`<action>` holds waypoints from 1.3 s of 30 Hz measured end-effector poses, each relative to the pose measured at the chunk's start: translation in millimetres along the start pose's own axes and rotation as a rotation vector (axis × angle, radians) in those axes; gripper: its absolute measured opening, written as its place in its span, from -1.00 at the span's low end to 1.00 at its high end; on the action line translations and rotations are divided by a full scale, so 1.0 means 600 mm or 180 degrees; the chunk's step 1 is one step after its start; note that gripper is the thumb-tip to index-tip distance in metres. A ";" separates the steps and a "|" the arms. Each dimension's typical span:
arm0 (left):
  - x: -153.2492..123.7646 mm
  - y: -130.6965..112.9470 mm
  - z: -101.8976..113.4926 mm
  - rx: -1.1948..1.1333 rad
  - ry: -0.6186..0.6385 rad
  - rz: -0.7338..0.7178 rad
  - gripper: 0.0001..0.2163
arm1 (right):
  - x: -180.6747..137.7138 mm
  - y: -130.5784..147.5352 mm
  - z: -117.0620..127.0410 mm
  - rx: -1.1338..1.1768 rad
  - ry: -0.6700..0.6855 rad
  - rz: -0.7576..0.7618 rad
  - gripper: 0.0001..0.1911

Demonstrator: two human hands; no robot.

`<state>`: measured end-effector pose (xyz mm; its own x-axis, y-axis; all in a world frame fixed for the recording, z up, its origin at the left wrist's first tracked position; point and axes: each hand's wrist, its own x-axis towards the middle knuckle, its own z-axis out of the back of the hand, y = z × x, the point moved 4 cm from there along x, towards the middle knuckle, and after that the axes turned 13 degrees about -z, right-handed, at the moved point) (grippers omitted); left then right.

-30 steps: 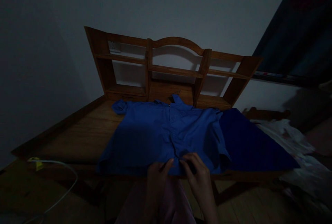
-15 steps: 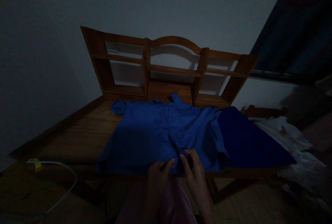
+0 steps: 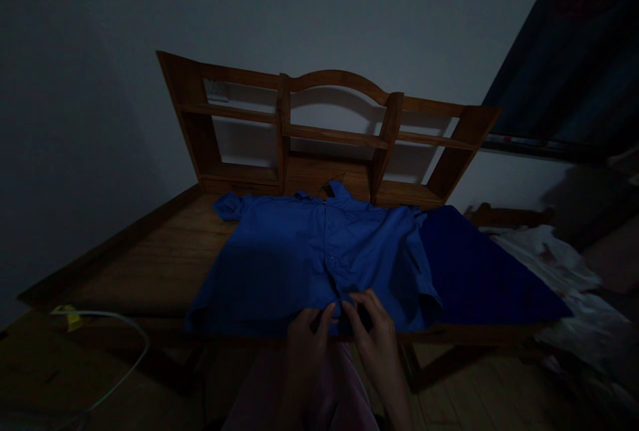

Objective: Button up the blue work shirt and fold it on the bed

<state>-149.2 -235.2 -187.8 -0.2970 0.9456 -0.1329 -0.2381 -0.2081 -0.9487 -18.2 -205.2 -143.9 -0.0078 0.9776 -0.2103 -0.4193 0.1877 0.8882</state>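
Pinching the shirt (image 3: 279,251) low on its front, the left hand (image 3: 304,344) and right hand (image 3: 378,336) are probably needing light, level tension.

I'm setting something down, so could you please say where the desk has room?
Desk wood lies bare at left, between the collared shirt, shelf unit and left rim. Left hand and right hand crowd the front middle; dark blue cloth covers the right.
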 end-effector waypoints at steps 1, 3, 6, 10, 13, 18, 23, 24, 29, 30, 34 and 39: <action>0.000 0.001 0.000 -0.0027 -0.0013 -0.0026 -0.70 | 0.000 0.000 0.000 0.0008 0.0003 -0.0014 -0.83; 0.001 0.002 0.000 -0.0053 -0.0066 -0.0101 -0.71 | -0.001 0.001 0.002 0.0033 0.0019 -0.0056 -0.84; 0.003 0.001 0.001 0.0019 -0.0116 -0.0207 -0.71 | -0.003 0.001 0.003 0.0212 0.0211 -0.0208 -0.80; 0.005 -0.002 0.001 0.0099 0.0078 -0.0261 -0.71 | -0.001 -0.004 0.002 0.0513 0.0362 -0.0371 -0.72; 0.006 0.000 -0.001 0.0098 0.0236 -0.0279 -0.72 | 0.005 -0.007 -0.001 0.0440 0.0292 -0.0271 -0.79; 0.006 0.013 0.001 0.0202 0.0194 -0.0189 -0.73 | 0.010 -0.009 -0.005 0.0367 0.0263 -0.0172 -0.86; 0.006 0.010 0.006 0.0359 0.0160 -0.0530 -0.76 | 0.011 -0.015 -0.005 0.0418 0.0216 -0.0203 -0.88; 0.006 0.008 0.007 0.0394 0.0132 -0.0564 -0.76 | 0.012 -0.017 -0.005 0.0406 0.0197 -0.0209 -0.89; -0.002 -0.004 0.006 0.0491 0.0088 -0.0501 -0.75 | 0.014 -0.017 -0.005 0.0299 0.0144 -0.0176 -0.91; -0.003 -0.006 0.005 0.0495 0.0098 -0.0493 -0.75 | 0.015 -0.016 -0.005 0.0293 0.0142 -0.0168 -0.92; -0.008 -0.006 0.004 0.0512 0.0114 -0.0331 -0.77 | 0.014 -0.012 -0.004 0.0320 0.0167 -0.0171 -0.93; -0.013 -0.008 0.000 0.0545 0.0106 -0.0229 -0.76 | 0.012 -0.010 -0.006 0.0298 0.0185 -0.0114 -0.93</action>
<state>-145.5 -241.8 -182.1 -0.2435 0.9667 -0.0784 -0.4124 -0.1763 -0.8938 -19.0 -199.5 -152.5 -0.0482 0.9635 -0.2634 -0.3337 0.2330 0.9134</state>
